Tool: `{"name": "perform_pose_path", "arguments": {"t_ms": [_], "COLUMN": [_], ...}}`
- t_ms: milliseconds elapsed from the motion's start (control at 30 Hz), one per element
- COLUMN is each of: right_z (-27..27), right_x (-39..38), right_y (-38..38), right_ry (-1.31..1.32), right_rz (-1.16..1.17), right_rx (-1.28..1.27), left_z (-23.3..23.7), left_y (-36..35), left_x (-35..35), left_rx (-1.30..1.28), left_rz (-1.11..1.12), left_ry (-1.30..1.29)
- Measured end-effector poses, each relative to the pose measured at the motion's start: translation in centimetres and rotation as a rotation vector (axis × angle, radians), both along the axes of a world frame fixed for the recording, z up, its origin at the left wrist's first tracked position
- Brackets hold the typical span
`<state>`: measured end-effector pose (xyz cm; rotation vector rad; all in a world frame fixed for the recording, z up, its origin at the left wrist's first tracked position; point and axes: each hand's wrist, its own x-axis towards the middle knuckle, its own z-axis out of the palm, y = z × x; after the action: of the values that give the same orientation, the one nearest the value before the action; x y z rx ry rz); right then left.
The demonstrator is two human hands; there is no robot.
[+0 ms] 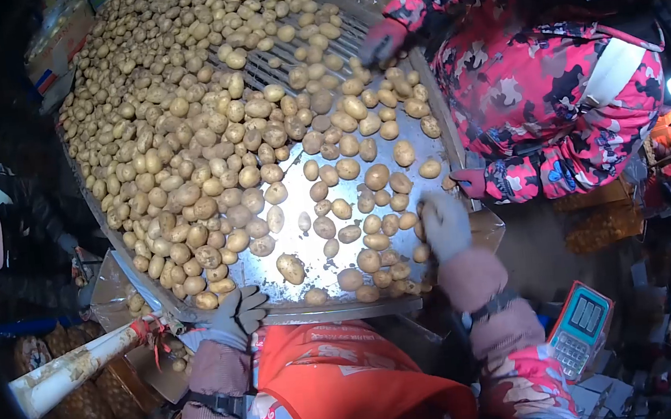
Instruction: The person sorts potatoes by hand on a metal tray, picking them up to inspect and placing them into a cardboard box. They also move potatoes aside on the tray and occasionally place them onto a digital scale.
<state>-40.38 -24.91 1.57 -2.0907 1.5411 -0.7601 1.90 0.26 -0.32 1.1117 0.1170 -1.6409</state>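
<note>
A metal sorting table (294, 206) slopes toward me, covered with many small potatoes (183, 160). My left hand (236, 314), in a grey glove, rests with fingers spread on the table's near edge, next to a few potatoes at the corner. My right hand (443, 223), also in a grey glove, lies among the potatoes at the table's right near corner, fingers curled over them; whether it grips one I cannot tell. An orange apron (345, 380) covers my front.
A person in a pink camouflage jacket (553, 97) stands at the right, one gloved hand (382, 41) on the rollers, the other (472, 181) at the table's edge. A white pipe (74, 368) sticks out lower left. A scale display (581, 327) sits lower right. Another person (2, 228) is at the left.
</note>
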Motion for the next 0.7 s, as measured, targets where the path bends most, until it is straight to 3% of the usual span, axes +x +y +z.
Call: {"name": "perform_pose_path", "arguments": {"t_ms": [67, 100, 167, 233, 267, 333, 467, 567, 633, 667, 700], "right_z": [-0.3, 1.5, 2.5, 0.8, -0.5, -2.4, -2.2, -2.9, -2.5, -1.3, 0.6], "right_x": [2.4, 4.2, 7.2, 9.4, 10.1, 10.9, 11.8, 12.2, 12.3, 12.6, 12.7], "right_y": [-6.1, -7.8, -7.9, -7.3, -6.7, -4.7, 0.4, 2.1, 2.7, 3.4, 4.8], "right_ry": [0.101, 0.175, 0.24, 0.726, 0.729, 0.621, 0.553, 0.474, 0.15, 0.145, -0.193], "right_rz": [0.021, 0.054, 0.092, 0.174, 0.179, 0.116, 0.121, 0.328, 0.171, 0.173, 0.221], "right_rx": [-0.365, -0.228, -0.088, -0.326, -0.326, -0.207, -0.06, -0.023, 0.288, 0.284, 0.442], "left_z": [0.3, -2.1, -1.9, 0.2, -0.6, -2.0, -1.6, -2.4, -3.2, -1.6, 1.4], "left_y": [-0.6, 0.7, 0.7, -0.4, 0.0, 0.7, 0.7, 0.8, 0.7, -0.1, -1.2], "left_x": [-0.7, 0.9, 0.9, -0.8, -0.2, 1.0, 0.5, 0.7, 0.9, 0.0, -2.1], "left_rx": [0.11, -0.04, 0.001, 0.119, 0.12, -0.036, -0.008, 0.024, -0.078, -0.081, -0.037], "left_rz": [0.013, 0.02, 0.01, 0.021, 0.024, 0.012, -0.003, -0.038, -0.023, -0.021, -0.105], "left_ry": [-0.076, 0.225, 0.134, -0.095, -0.091, 0.218, 0.086, 0.024, 0.242, 0.236, 0.223]}}
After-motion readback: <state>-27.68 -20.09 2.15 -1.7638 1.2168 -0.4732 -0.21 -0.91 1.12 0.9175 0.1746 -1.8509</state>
